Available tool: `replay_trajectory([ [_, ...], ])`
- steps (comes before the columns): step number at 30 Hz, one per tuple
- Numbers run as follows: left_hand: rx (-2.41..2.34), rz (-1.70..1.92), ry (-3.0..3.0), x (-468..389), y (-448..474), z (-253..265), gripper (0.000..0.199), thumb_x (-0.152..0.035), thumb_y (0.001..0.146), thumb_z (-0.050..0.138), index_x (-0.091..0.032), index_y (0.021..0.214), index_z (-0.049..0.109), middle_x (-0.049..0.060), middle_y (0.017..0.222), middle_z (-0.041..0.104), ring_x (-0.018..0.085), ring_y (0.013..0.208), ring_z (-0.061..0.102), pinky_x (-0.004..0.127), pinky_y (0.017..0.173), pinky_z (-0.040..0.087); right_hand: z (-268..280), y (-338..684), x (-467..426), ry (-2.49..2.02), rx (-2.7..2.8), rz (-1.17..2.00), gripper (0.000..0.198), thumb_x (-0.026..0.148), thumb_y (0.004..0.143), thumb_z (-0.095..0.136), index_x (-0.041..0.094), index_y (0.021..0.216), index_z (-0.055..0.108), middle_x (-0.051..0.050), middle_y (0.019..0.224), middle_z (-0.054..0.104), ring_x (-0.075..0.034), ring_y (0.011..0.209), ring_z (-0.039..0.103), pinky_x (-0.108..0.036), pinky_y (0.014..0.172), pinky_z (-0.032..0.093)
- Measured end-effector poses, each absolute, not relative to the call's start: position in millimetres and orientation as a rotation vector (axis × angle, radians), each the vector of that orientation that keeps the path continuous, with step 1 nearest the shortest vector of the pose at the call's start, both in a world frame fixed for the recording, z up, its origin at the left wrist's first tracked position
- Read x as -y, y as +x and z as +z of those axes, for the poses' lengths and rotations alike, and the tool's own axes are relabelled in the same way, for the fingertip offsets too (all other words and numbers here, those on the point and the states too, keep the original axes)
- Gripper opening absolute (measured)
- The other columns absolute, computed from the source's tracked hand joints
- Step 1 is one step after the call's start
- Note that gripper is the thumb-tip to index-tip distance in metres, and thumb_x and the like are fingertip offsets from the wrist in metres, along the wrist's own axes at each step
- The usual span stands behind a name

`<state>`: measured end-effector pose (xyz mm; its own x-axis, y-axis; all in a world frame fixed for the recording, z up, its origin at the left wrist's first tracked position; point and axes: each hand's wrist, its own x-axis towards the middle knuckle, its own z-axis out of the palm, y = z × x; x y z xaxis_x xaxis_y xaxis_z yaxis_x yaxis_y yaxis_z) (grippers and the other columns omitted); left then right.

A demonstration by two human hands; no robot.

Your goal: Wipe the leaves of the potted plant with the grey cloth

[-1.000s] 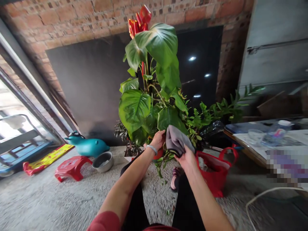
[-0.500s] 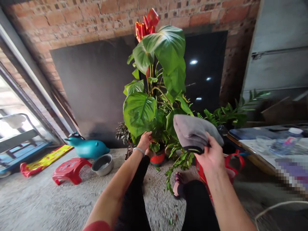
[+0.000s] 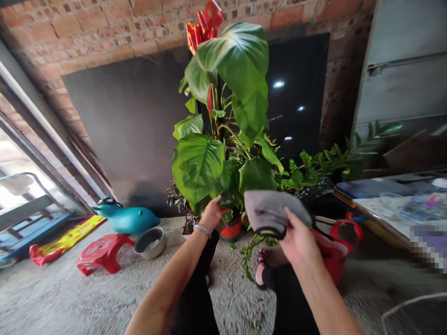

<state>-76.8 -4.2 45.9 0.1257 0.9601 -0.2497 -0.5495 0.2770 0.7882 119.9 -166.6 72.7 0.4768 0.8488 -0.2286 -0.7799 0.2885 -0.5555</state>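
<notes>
My right hand (image 3: 302, 239) grips a folded grey cloth (image 3: 270, 211) with a dark edge, held in front of the plant's lower leaves. At the base of a tall potted plant (image 3: 199, 163) with big heart-shaped leaves, my left hand (image 3: 212, 215) reaches in, a bracelet on its wrist. Its fingers are apart and partly among the low leaves; whether they touch one I cannot tell. Beneath that hand shows the plant's orange-red pot (image 3: 231, 231). Trailing green stems (image 3: 247, 260) hang to the floor beside my foot.
A red stool (image 3: 104, 251), a metal bowl (image 3: 150, 243) and a teal animal toy (image 3: 132, 219) lie to the left. On the right are a red basket (image 3: 330, 253) and a table (image 3: 380, 209) with bottles. A black panel (image 3: 122, 121) leans against the brick wall.
My right hand has lowered the grey cloth and brought it slightly left. My left hand stays by the low leaves. The view has shifted a little.
</notes>
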Motion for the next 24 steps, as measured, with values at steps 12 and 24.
replay_trajectory([
  [12, -0.833, 1.192, 0.541, 19, -72, 38, 0.007, -0.012, 0.083, 0.068, -0.017, 0.078, 0.066, 0.005, 0.070, 0.071, 0.020, 0.069, 0.071, 0.033, 0.078, 0.061, 43, 71, 121, -0.757, 0.154, 1.250, 0.021, 0.017, 0.067, 0.086, 0.019, 0.086, 0.077, -0.005, 0.084, 0.084, -0.025, 0.089, 0.082, -0.035, 0.082, 0.069],
  [24, -0.660, 1.700, 0.756, 59, -146, 130, 0.019, -0.029, 0.089, 0.073, -0.018, 0.104, 0.075, 0.007, 0.100, 0.082, 0.027, 0.113, 0.075, 0.043, 0.103, 0.060, 179, 101, 126, -0.321, 0.462, 0.916, 0.014, 0.030, 0.087, 0.072, 0.023, 0.099, 0.076, -0.002, 0.109, 0.082, -0.021, 0.122, 0.074, -0.043, 0.112, 0.058],
])
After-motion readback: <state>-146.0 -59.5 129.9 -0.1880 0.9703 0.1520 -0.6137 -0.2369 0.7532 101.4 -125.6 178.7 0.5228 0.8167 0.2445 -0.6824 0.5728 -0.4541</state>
